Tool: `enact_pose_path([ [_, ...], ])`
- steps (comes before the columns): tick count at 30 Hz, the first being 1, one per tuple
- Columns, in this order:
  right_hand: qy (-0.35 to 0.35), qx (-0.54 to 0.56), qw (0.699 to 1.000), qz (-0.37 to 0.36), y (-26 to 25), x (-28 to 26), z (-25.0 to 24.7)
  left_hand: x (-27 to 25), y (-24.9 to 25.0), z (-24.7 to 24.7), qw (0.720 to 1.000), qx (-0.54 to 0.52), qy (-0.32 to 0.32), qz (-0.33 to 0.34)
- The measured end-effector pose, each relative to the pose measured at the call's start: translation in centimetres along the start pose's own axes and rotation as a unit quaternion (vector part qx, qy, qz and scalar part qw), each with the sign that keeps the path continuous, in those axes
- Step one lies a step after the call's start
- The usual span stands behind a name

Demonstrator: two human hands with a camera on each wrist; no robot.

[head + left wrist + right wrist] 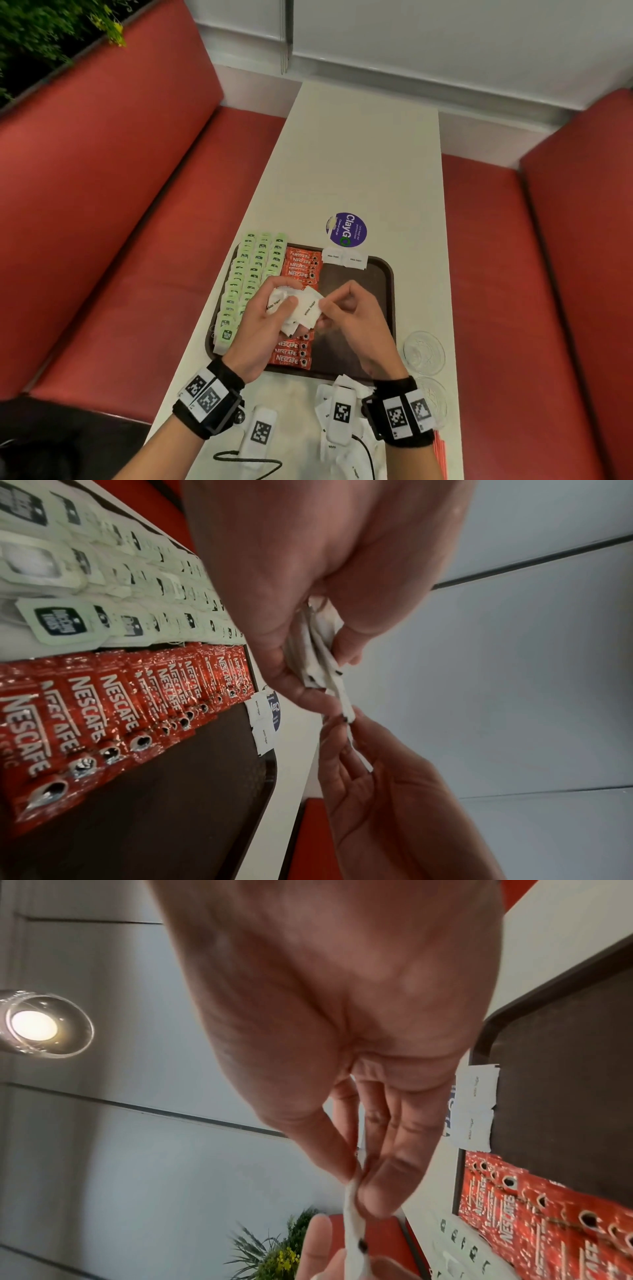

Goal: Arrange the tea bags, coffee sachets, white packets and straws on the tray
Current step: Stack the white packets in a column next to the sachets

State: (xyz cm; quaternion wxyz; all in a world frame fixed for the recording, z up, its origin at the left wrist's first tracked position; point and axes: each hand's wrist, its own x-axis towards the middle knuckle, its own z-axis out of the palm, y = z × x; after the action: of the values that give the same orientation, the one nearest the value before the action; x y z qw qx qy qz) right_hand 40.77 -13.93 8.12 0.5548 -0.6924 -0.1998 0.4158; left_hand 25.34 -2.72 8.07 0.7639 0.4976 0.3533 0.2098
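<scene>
Already, tea bags and coffee sachets lined the tray; left hand clutched white packets, right hand pinching one; straws remained on the table.

The middle of the row of red foil coffee sachets is hidden behind the left hand. Thin red straws are cut off at the table's near right corner.

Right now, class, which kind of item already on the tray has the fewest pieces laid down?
The white packets: only two lie at the tray's far edge, while the green tea bags and red coffee sachets fill long rows.
</scene>
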Motion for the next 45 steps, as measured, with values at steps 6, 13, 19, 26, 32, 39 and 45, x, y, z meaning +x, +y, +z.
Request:
enact_pose_path([
  [6,0.070,0.094,0.992,-0.047,-0.3,-0.1,-0.2,0.1,-0.2,-0.1,0.999,-0.020,0.015,-0.039],
  [13,0.074,0.088,0.992,-0.045,0.5,0.1,0.6,1.0,-0.6,1.2,0.998,0.065,-0.002,0.006],
  [19,0.067,-0.111,0.990,-0.056,2.1,2.1,-1.8,2.4,-1.1,0.4,0.989,0.146,0.026,0.014],
  [26,0.184,-0.171,0.968,-0.010,4.6,8.8,-4.5,2.2,-2.0,-0.6,0.993,0.109,0.048,-0.020],
  [32,0.159,-0.237,0.958,0.009,6.9,15.2,-4.6,1.4,-2.4,-1.1,0.995,0.077,0.038,-0.047],
  [39,0.167,-0.287,0.943,0.026,9.4,18.3,-3.6,1.1,-2.4,-2.4,0.995,0.058,0.059,-0.062],
  [45,0.216,-0.336,0.917,0.005,9.6,18.3,-2.8,1.1,-2.5,-2.6,0.994,0.048,0.067,-0.077],
])
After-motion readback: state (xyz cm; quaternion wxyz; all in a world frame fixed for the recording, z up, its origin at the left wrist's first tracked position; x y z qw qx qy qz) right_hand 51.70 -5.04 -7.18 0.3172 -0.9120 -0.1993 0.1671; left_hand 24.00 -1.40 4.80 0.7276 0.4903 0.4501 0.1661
